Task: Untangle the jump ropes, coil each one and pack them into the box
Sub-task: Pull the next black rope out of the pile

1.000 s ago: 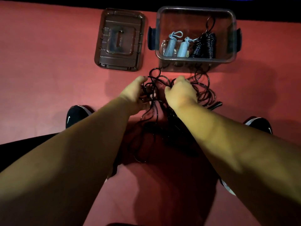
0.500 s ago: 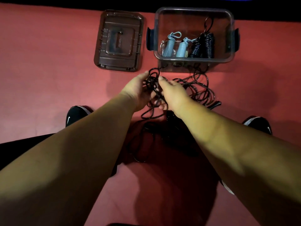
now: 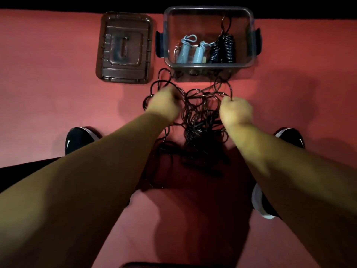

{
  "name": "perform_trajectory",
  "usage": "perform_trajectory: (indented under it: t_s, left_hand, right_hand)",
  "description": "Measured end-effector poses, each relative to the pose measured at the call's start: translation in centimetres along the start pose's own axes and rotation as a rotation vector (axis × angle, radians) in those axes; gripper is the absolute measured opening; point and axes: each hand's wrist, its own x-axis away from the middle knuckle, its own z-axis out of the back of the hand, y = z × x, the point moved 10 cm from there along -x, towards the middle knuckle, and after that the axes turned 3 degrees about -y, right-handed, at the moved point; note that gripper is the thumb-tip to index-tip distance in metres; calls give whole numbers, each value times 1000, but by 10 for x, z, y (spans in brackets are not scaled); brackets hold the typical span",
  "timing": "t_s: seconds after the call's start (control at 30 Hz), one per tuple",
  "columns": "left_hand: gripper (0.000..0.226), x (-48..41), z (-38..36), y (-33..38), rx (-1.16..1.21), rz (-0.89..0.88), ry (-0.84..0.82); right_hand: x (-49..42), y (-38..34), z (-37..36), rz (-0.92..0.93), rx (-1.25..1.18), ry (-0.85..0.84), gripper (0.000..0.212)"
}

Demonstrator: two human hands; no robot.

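Left hand (image 3: pixel 164 106) and right hand (image 3: pixel 236 113), apart, each grip strands of the tangled black rope (image 3: pixel 199 117) on the red floor (image 3: pixel 48 84). Far: open box (image 3: pixel 208 65) holding coiled ropes (image 3: pixel 224 48); lid (image 3: pixel 124 48) left.

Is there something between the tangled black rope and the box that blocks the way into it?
Nothing visible does. The tangled rope lies before the box, which is open; its lid is on the floor to its left. Coiled ropes lie along its near wall; the rest is free.
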Motion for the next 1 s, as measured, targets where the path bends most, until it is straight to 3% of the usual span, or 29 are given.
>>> perform_trajectory:
  t_s: [0.07,0.13,0.2,0.3,0.37,0.5,0.6,0.73,0.93,1.0]
  left_hand:
    - [41,11,-42,9,-70,28,-264]
    - [69,26,-69,8,-130,92,-425]
    - [88,36,-88,4,-194,109,-514]
    - [98,45,-100,-1,-169,125,-565]
    - [94,44,-102,-4,-60,149,-562]
    - [77,40,-107,0,25,141,-607]
    - [73,38,-109,8,42,135,-632]
    - [65,36,-114,10,71,137,-673]
    - [69,35,-104,8,6,196,-655]
    - [53,33,-98,9,-49,196,-634]
  right_hand:
    - [-3,19,-3,-66,50,-42,44]
    - [-6,47,-11,-179,51,-87,47]
    - [-4,69,-24,-258,-32,-204,53]
    - [-1,78,-42,-249,-211,-372,35]
    - [4,78,-49,-278,-348,-402,15]
    - [12,85,-66,-481,-647,-426,17]
    - [10,88,-68,-525,-665,-444,24]
    - [10,87,-73,-552,-813,-494,17]
    - [5,77,-65,-387,-792,-493,23]
    - [6,69,-55,-292,-705,-465,24]
